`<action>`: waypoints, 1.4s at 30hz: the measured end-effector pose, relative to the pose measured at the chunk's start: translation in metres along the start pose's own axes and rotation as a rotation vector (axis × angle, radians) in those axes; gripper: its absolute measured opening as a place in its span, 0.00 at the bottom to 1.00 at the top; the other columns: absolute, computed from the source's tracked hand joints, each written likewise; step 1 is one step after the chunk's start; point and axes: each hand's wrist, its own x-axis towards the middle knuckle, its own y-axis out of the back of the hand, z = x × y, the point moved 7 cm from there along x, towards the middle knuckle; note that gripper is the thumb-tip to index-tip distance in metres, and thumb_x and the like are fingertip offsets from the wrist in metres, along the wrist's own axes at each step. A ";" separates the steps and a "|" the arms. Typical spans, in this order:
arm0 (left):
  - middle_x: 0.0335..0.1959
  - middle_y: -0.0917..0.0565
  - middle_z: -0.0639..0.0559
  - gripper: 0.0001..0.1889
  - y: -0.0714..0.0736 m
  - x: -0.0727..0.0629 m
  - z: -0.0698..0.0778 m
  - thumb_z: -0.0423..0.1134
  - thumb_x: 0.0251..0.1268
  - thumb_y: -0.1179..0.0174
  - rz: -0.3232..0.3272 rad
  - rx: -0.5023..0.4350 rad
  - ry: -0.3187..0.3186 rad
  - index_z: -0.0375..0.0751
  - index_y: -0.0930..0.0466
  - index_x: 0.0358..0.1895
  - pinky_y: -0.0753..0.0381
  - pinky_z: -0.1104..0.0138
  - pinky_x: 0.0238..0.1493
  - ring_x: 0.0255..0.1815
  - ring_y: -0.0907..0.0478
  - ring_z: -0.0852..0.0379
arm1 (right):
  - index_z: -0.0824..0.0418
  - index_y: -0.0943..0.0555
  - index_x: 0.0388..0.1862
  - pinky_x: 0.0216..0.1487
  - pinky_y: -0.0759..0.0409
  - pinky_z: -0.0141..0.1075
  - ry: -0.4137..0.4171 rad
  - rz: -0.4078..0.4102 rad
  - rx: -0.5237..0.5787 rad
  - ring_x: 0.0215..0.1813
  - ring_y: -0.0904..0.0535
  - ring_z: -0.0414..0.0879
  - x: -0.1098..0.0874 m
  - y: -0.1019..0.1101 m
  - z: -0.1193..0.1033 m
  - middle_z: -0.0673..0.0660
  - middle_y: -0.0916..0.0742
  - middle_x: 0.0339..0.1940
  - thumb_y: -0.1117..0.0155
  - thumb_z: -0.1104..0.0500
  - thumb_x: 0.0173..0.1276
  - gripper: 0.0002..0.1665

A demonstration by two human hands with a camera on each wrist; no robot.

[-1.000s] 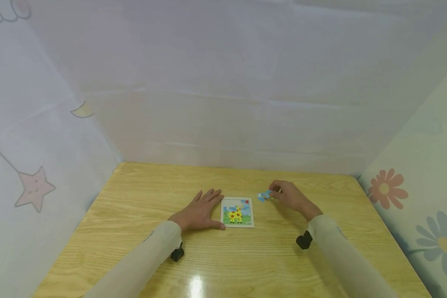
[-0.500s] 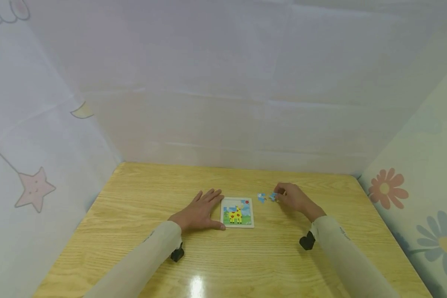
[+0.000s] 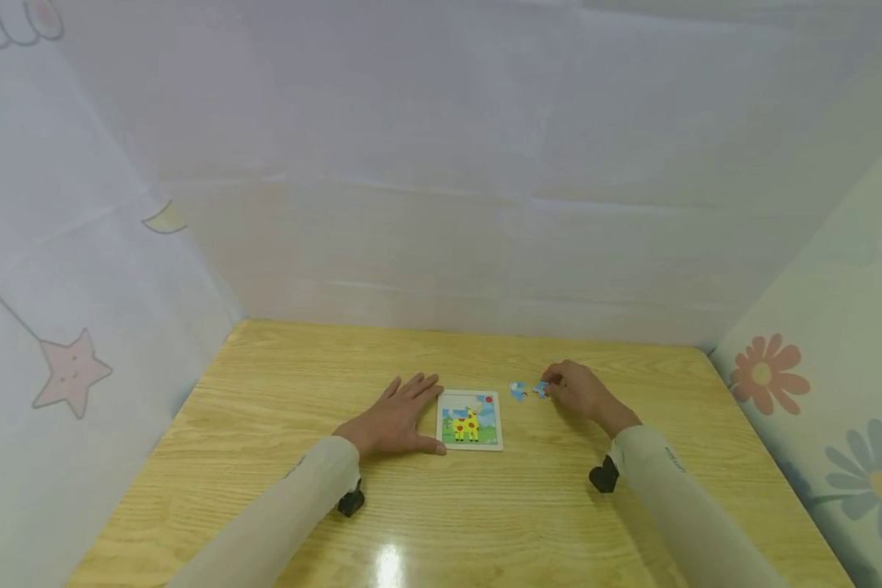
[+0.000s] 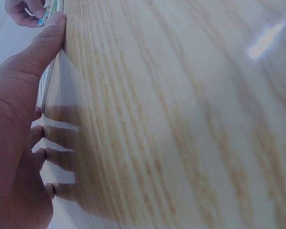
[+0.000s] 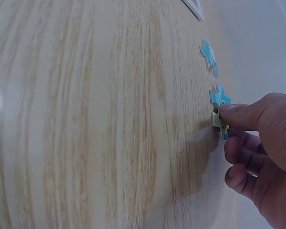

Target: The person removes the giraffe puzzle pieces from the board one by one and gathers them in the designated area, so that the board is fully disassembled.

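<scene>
Worktop [image 3: 485, 523]: spread left hand [image 3: 395, 420] is touching puzzle board [image 3: 478, 447] along its left; right hand [image 3: 579, 392] is pinching piece [image 5: 219, 97] at board's right.

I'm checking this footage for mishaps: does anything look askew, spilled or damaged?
Nothing looks spilled, damaged or plainly askew. A blue piece lies loose on the table beside the board, and the right hand pinches another piece, but that seems ordinary mid-puzzle.

Flat on the desk [image 3: 470, 514], the puzzle board [image 3: 485, 447]. At its left, touching its edge, the left grip [image 3: 393, 420]. Just right of its far corner, a loose piece [image 3: 518, 390]; farther right, a second piece [image 3: 540, 389] in the right grip [image 3: 576, 388]. Behind the board, beyond the desk, a cloth backdrop [image 3: 426, 229].
</scene>
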 end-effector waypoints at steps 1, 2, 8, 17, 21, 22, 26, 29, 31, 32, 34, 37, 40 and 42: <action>0.91 0.50 0.48 0.58 0.001 0.000 0.001 0.76 0.63 0.35 0.000 -0.003 -0.002 0.47 0.46 0.88 0.60 0.37 0.90 0.92 0.57 0.41 | 0.65 0.13 0.51 0.53 0.15 0.53 -0.001 0.000 0.000 0.50 0.17 0.52 0.000 0.000 0.000 0.60 0.12 0.46 0.38 0.63 0.81 0.10; 0.91 0.51 0.48 0.58 0.001 -0.001 0.001 0.76 0.63 0.35 -0.002 -0.004 -0.002 0.47 0.47 0.88 0.60 0.37 0.90 0.92 0.57 0.42 | 0.65 0.13 0.51 0.53 0.15 0.52 -0.001 -0.001 0.003 0.49 0.17 0.52 0.000 0.000 -0.001 0.60 0.12 0.46 0.38 0.63 0.80 0.10; 0.91 0.50 0.48 0.58 0.002 -0.001 0.002 0.76 0.63 0.36 0.003 -0.006 -0.005 0.47 0.46 0.87 0.60 0.37 0.90 0.92 0.57 0.42 | 0.65 0.13 0.51 0.52 0.16 0.50 -0.007 0.001 0.023 0.49 0.19 0.51 0.001 0.000 -0.001 0.61 0.14 0.47 0.39 0.64 0.81 0.10; 0.91 0.50 0.47 0.58 -0.001 -0.001 0.001 0.76 0.63 0.35 0.009 -0.015 -0.007 0.46 0.46 0.87 0.60 0.37 0.90 0.92 0.57 0.41 | 0.65 0.13 0.53 0.54 0.14 0.52 -0.024 0.013 -0.021 0.50 0.17 0.52 0.002 -0.005 0.000 0.61 0.16 0.50 0.37 0.64 0.80 0.10; 0.91 0.50 0.48 0.58 -0.002 0.000 0.000 0.76 0.63 0.36 0.008 -0.006 -0.008 0.47 0.46 0.88 0.60 0.38 0.90 0.92 0.57 0.42 | 0.64 0.14 0.55 0.55 0.14 0.53 -0.042 0.006 -0.028 0.52 0.17 0.54 0.001 -0.006 0.001 0.61 0.16 0.52 0.37 0.62 0.80 0.11; 0.91 0.50 0.48 0.58 -0.002 0.000 0.000 0.76 0.63 0.36 0.008 -0.005 -0.008 0.48 0.46 0.88 0.60 0.38 0.90 0.92 0.57 0.42 | 0.64 0.15 0.56 0.55 0.14 0.53 -0.043 0.006 -0.025 0.52 0.17 0.54 0.001 -0.005 0.001 0.62 0.16 0.52 0.37 0.61 0.81 0.12; 0.91 0.50 0.48 0.58 -0.003 0.000 0.001 0.76 0.62 0.36 0.003 -0.010 -0.006 0.48 0.46 0.88 0.61 0.38 0.90 0.92 0.57 0.42 | 0.65 0.16 0.61 0.55 0.14 0.53 -0.040 0.024 -0.017 0.53 0.17 0.55 0.000 -0.003 -0.003 0.62 0.16 0.54 0.39 0.60 0.82 0.15; 0.91 0.51 0.49 0.58 -0.003 0.000 0.000 0.76 0.63 0.36 -0.001 -0.010 -0.005 0.48 0.47 0.88 0.61 0.38 0.90 0.93 0.57 0.42 | 0.65 0.16 0.61 0.54 0.14 0.53 -0.020 0.041 -0.018 0.54 0.17 0.56 0.000 -0.003 -0.009 0.63 0.16 0.55 0.40 0.61 0.83 0.15; 0.91 0.51 0.49 0.58 -0.003 -0.001 0.000 0.76 0.62 0.36 -0.002 -0.008 -0.003 0.48 0.47 0.88 0.61 0.38 0.90 0.93 0.58 0.43 | 0.64 0.16 0.61 0.54 0.14 0.52 -0.010 0.044 -0.020 0.54 0.17 0.55 0.001 -0.004 -0.014 0.62 0.16 0.56 0.40 0.61 0.83 0.15; 0.91 0.51 0.49 0.58 -0.003 -0.001 0.000 0.76 0.62 0.36 0.000 -0.008 -0.003 0.48 0.47 0.88 0.61 0.38 0.90 0.93 0.58 0.42 | 0.64 0.16 0.61 0.54 0.14 0.52 -0.003 0.042 -0.017 0.54 0.17 0.55 0.002 -0.006 -0.018 0.62 0.16 0.56 0.40 0.60 0.83 0.15; 0.91 0.51 0.49 0.58 -0.002 -0.001 0.000 0.77 0.62 0.36 0.000 -0.007 -0.004 0.48 0.47 0.88 0.61 0.38 0.90 0.93 0.58 0.42 | 0.64 0.16 0.62 0.54 0.14 0.52 0.003 0.033 -0.010 0.53 0.16 0.54 0.003 -0.008 -0.025 0.61 0.16 0.56 0.39 0.60 0.82 0.16; 0.91 0.51 0.48 0.58 -0.002 -0.001 -0.001 0.77 0.63 0.36 0.000 -0.005 -0.005 0.48 0.47 0.88 0.61 0.38 0.90 0.93 0.58 0.42 | 0.64 0.15 0.62 0.53 0.14 0.50 0.007 0.018 0.001 0.51 0.17 0.52 0.004 -0.013 -0.037 0.60 0.16 0.55 0.39 0.58 0.82 0.17; 0.91 0.51 0.48 0.58 -0.002 -0.001 0.000 0.77 0.63 0.36 0.003 -0.003 -0.006 0.48 0.47 0.88 0.60 0.37 0.90 0.92 0.57 0.42 | 0.63 0.14 0.61 0.52 0.15 0.49 0.024 0.003 0.001 0.49 0.17 0.50 0.005 -0.019 -0.048 0.59 0.16 0.54 0.38 0.58 0.81 0.16; 0.91 0.50 0.48 0.58 -0.001 0.000 0.000 0.77 0.63 0.36 0.006 -0.001 -0.006 0.48 0.46 0.88 0.60 0.37 0.90 0.92 0.57 0.42 | 0.62 0.13 0.61 0.53 0.15 0.49 0.038 -0.005 0.001 0.49 0.17 0.50 0.006 -0.022 -0.054 0.58 0.16 0.53 0.37 0.59 0.81 0.16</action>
